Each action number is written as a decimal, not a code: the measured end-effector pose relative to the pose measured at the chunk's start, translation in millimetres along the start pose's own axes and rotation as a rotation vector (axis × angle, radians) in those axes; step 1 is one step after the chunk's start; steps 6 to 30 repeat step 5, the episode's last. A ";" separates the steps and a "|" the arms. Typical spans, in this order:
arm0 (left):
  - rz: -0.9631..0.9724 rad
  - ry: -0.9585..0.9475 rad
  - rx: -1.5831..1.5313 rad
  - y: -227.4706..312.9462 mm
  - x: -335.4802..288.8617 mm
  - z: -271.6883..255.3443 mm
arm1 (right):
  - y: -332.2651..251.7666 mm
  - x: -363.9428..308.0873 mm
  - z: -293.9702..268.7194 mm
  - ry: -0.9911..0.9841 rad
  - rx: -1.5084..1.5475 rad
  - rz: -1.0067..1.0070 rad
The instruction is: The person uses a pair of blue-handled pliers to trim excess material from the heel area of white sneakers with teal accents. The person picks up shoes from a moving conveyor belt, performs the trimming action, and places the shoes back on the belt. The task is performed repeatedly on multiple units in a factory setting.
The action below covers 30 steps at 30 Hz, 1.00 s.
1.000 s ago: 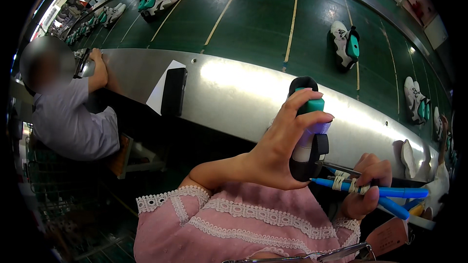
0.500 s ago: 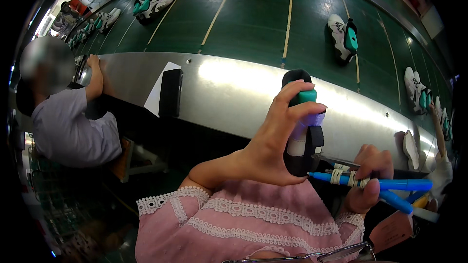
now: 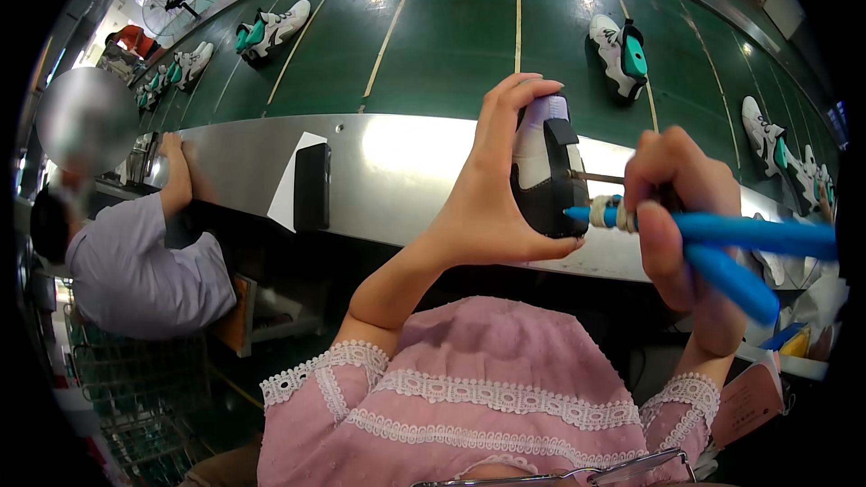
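My left hand is closed round a black-and-white shoe, fingers over its far end and thumb under its near end. The shoe stands out from my body, above the metal ledge, with a purple tint on its upper part. In my right hand are blue pens, bound together with pale bands. One pen tip points at the shoe's lower right side, close to it or touching; I cannot tell which. A thin metal rod also reaches from that hand toward the shoe.
White-and-black shoes with green inserts stand on a green conveyor behind the metal ledge. A black phone lies on white paper at the left. Beyond it sits a co-worker. A pink booklet is at the lower right.
Both hands have moved up and away from my body, the left one taking the shoe with it. The shoe has turned, so its green insert no longer shows. Belt shoes have shifted slightly left.
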<state>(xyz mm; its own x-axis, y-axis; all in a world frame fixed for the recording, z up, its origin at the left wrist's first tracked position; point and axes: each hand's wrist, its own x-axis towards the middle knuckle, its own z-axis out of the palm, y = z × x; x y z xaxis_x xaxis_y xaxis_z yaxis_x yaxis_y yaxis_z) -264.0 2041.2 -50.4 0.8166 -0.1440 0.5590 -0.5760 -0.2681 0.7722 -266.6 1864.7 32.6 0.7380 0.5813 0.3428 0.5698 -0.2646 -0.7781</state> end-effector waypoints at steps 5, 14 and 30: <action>-0.074 -0.007 -0.050 -5.5 -0.2 -4.4 | 17.4 5.8 -1.6 0.073 0.059 -0.131; -0.074 -0.007 -0.050 -5.5 -0.2 -4.4 | 17.4 5.8 -1.6 0.073 0.059 -0.131; -0.074 -0.007 -0.050 -5.5 -0.2 -4.4 | 17.4 5.8 -1.6 0.073 0.059 -0.131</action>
